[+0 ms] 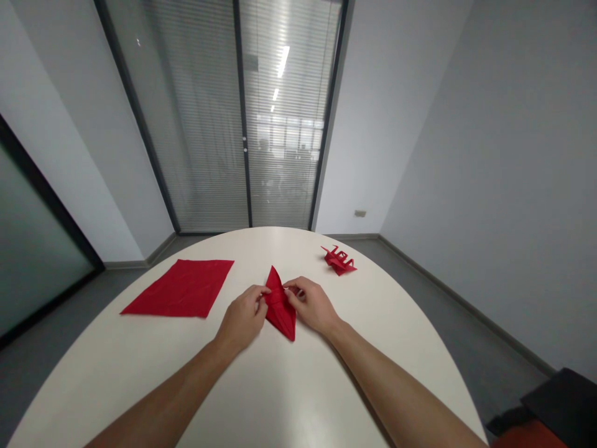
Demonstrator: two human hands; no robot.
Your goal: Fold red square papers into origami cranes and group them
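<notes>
A piece of red paper, folded into a long diamond shape with creases across it, lies at the middle of the table between my hands. My left hand pinches its left edge with thumb and forefinger. On the opposite side, my right hand grips the right edge, fingers curled and partly hiding it. One pointed end of the folded paper aims away from me, the other toward me.
Flat red paper lies to the left on the round white table. Several folded red paper cranes sit in a cluster at the back right. A black and orange object, perhaps a chair, is at the lower right.
</notes>
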